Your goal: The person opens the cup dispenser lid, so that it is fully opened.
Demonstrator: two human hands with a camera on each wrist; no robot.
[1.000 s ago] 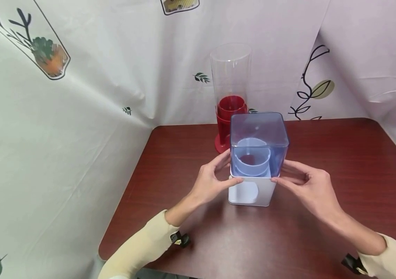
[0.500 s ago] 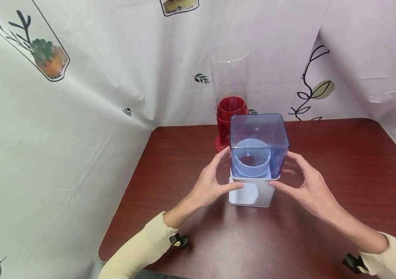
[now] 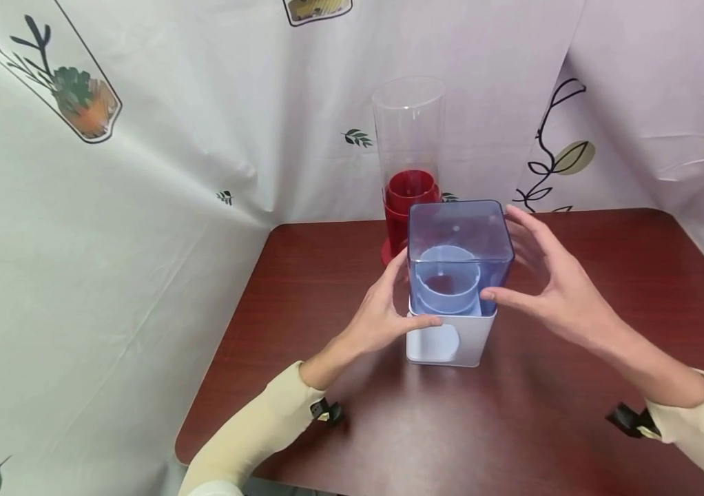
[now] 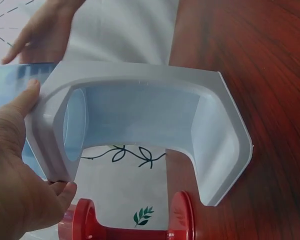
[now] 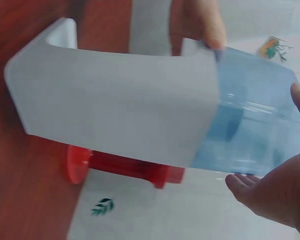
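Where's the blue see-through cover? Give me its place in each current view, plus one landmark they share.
Head: the blue cover, right of centre, atop the white base.
Left wrist: left edge, partly behind the left hand.
Right wrist: right of centre.
Shared landmark: the red stand, behind the cover, at the bottom, and lower left, respectively.

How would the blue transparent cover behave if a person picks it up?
The blue cover would probably be stiff, since its walls and edges look straight. It may be light for its size: the see-through walls look thin. Its shiny surface could feel slippery.
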